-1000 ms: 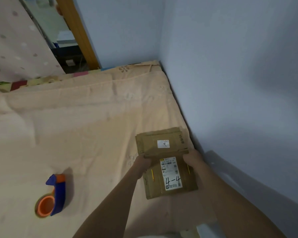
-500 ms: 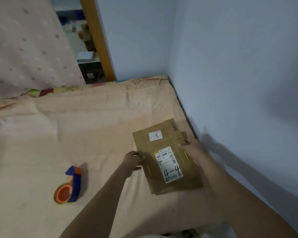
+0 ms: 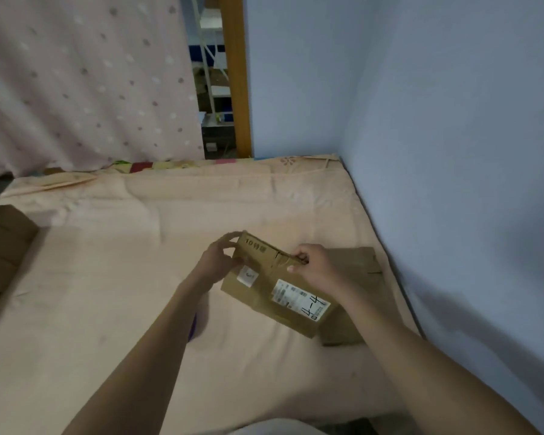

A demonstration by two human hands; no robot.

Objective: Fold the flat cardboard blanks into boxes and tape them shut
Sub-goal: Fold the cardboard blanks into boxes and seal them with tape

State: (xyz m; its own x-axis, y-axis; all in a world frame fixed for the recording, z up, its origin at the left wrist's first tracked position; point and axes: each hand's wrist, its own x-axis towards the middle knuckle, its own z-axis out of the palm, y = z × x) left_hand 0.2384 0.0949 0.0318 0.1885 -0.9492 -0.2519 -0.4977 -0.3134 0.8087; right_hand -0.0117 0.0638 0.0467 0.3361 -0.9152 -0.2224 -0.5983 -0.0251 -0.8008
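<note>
Step looks like opening the blank: cardboard blank (image 3: pixel 274 290) held just above the bed (image 3: pixel 113 277), near the wall; left hand (image 3: pixel 215 262) pinches its far-left corner, right hand (image 3: pixel 314 265) pinches the top edge w/ curled fingers. Next prob needs panels pulled apart into a tube. Writing: "10" printed, label handwritten "4-4"

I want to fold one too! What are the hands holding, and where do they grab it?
Both hold the flat brown cardboard blank by its far edge: left hand at the left corner, right hand pinching the flap.
</note>
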